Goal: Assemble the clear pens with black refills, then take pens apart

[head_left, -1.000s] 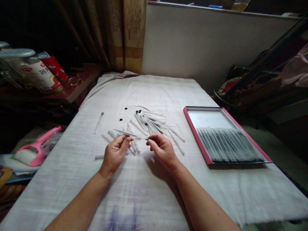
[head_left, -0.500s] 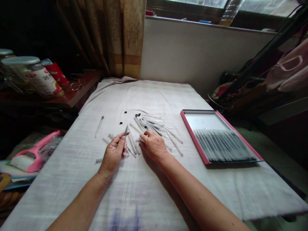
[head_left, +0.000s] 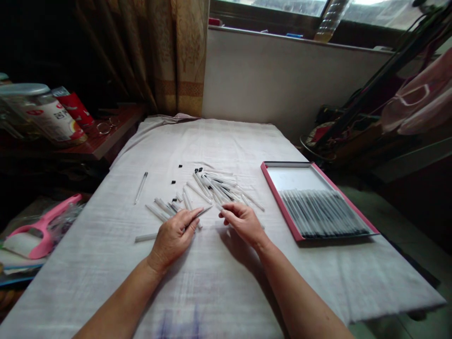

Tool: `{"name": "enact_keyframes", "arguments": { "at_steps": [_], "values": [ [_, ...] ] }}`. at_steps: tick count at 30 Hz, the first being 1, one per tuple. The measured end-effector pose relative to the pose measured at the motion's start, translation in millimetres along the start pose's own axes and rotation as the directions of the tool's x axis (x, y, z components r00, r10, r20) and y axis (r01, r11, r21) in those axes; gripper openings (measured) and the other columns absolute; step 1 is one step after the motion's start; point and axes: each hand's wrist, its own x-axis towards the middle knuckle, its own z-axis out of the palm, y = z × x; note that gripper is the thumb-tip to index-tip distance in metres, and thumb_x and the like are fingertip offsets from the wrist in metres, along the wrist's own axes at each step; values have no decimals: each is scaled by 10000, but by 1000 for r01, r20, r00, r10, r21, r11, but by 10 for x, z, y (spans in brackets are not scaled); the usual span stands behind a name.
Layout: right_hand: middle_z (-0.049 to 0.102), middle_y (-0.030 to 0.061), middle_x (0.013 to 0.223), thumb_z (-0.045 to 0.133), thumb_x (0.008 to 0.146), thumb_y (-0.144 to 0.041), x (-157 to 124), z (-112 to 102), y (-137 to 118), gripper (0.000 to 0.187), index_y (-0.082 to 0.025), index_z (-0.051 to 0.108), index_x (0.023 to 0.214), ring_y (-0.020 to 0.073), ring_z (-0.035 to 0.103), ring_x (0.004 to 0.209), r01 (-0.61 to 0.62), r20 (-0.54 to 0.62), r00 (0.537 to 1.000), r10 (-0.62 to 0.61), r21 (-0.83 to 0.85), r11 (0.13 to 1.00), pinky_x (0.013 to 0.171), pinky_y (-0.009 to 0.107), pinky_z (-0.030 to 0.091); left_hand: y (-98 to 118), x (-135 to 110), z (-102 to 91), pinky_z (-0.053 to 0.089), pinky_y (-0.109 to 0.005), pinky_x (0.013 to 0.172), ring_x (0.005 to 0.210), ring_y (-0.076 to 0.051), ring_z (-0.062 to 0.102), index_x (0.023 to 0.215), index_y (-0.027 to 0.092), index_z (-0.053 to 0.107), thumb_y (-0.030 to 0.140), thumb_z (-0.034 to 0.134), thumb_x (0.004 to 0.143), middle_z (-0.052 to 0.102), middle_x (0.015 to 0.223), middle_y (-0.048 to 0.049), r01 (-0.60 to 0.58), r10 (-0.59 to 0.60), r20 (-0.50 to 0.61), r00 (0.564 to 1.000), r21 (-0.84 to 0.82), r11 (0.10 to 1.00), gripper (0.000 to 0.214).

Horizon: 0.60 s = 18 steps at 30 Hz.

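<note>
A scatter of clear pen tubes [head_left: 212,186] and small black caps [head_left: 173,181] lies on the white cloth [head_left: 226,141] in the middle of the table. My left hand [head_left: 174,238] is closed on one pen tube, whose tip points right toward my other hand. My right hand [head_left: 242,222] hovers just right of that tip with its fingers pinched together on a small piece that I cannot make out. One tube [head_left: 140,187] lies apart at the left, and another [head_left: 145,238] lies left of my left hand.
A pink-rimmed tray [head_left: 278,200] with a row of several finished pens stands at the right. A wooden shelf with jars [head_left: 42,113] and glasses sits at the left, a pink-handled tool [head_left: 38,230] below it. Wall and curtain stand behind.
My left hand turned its tube from upright to pointing right and low. My right hand lifted off the pile and came back toward me, pinched beside the tube's tip.
</note>
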Motion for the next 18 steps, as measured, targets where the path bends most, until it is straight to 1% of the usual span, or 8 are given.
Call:
{"name": "enact_keyframes", "arguments": {
  "at_steps": [3,6,12,16,18],
  "values": [
    [709,32,692,677,695,-371,-23,-15,-39,219,-165,673,771,114,591,525,-96,20,995,95,63,993,517,241,487,9,-4,5,555,-257,772,867,-158,687,1206,249,659,259,516,925,729,975,-47,-31,30,20,999,46,998,315],
    [706,30,701,670,686,-345,-32,-20,-69,191,-163,663,743,105,581,527,-129,57,990,125,65,990,529,234,469,-5,-13,6,551,-257,779,876,-159,685,1217,247,651,265,510,931,724,987,-50,-33,30,35,999,73,997,319],
    [668,8,651,629,727,-306,-45,-29,-13,158,-161,683,757,99,542,524,-74,99,992,74,-7,997,518,224,419,-1,-35,7,544,-239,759,857,-151,686,1233,251,638,285,497,944,715,1012,-47,-39,30,80,996,117,992,324],
    [679,14,695,633,758,-310,-41,-52,16,174,-164,703,821,114,563,574,-19,102,995,25,-55,998,545,233,437,33,-27,-29,538,-224,723,834,-147,686,1228,259,642,280,492,937,710,995,-39,-48,30,105,994,167,985,328],
    [691,22,735,642,761,-329,-37,-64,17,204,-166,713,860,121,576,606,4,92,996,2,-57,998,563,239,447,48,-20,-54,533,-219,693,823,-147,685,1227,268,644,272,487,931,708,994,-33,-61,32,139,990,208,976,335]
  ]
}}
